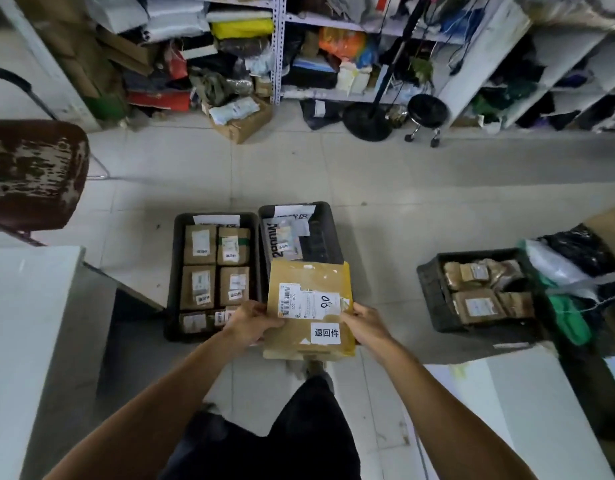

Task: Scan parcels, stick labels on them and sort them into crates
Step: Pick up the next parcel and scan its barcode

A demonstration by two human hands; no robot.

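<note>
I hold a flat brown cardboard parcel with both hands above the floor. It carries a white shipping label with a barcode and a smaller white sticker with black characters. My left hand grips its left edge and my right hand grips its right edge. Under the parcel's far end lies a black crate that holds a flat dark packet with labels. To its left a second black crate is packed with several small labelled brown boxes.
A third black crate with brown parcels sits on the floor at right, beside bags. White tabletops flank me left and right. A worn brown chair stands far left. Cluttered shelves, a black stool and an open carton line the back.
</note>
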